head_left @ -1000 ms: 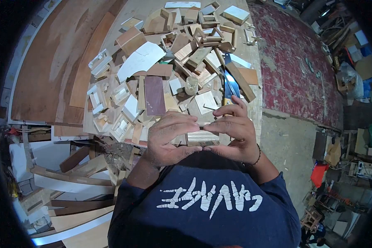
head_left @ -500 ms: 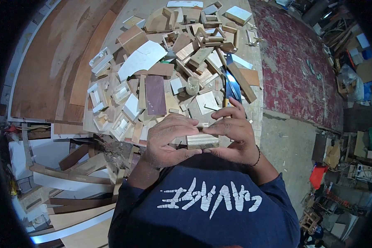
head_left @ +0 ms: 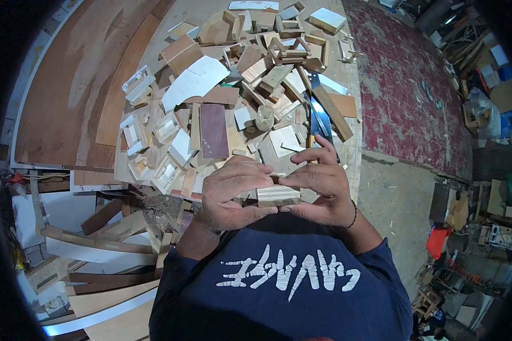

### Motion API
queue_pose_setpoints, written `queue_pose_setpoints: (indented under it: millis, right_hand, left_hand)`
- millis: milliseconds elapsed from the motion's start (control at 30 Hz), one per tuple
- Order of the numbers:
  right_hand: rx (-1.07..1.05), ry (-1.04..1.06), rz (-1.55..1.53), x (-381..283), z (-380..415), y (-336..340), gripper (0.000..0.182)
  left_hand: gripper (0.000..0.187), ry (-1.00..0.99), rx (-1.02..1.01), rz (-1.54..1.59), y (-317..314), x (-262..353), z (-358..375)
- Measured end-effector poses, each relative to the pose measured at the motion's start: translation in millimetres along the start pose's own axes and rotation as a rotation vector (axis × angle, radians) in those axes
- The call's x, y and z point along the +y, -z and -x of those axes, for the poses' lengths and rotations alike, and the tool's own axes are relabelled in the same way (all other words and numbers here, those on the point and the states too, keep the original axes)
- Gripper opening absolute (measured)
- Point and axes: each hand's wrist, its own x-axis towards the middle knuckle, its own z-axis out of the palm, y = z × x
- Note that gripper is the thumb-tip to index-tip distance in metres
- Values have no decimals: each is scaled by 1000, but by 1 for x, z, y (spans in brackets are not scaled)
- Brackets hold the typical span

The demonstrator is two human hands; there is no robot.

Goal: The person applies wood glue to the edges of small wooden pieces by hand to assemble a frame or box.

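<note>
The left hand [head_left: 233, 184] and right hand [head_left: 323, 187], both partly closed, pinched a small wooden block [head_left: 278, 196] near its 2 ends, close to the shirt [head_left: 284, 273]. It seemed light, stiff and best gripped there.

block [head_left: 279, 195] between left hand [head_left: 238, 190] and right hand [head_left: 323, 184], jar [head_left: 264, 118] beyond, saw [head_left: 321, 117] right of jar

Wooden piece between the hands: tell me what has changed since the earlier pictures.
The wooden piece has shifted slightly toward the shirt, with both thumbs. Nothing was newly gripped or released: the left hand and right hand still hold it. The saw, glass jar and maroon board stayed put.
</note>
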Motion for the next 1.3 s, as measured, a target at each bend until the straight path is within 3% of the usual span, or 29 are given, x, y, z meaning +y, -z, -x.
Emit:
queue_pose_setpoints:
  millis: [1067,1167,1233,1300]
  right_hand:
    - [-34,12,-15,0,2,-3,34]
    - [-10,-16,-99,3,3,-9,37]
    - [133,-146,-274,1,4,-14,35]
    - [95,-105,-222,4,2,-10,33]
  left_hand:
    - [38,2,24,49,-1,4,5]
    - [39,74,54,50,-3,4,6]
    - [41,73,73,54,-3,0,9]
    - [42,76,92,61,-3,-2,10]
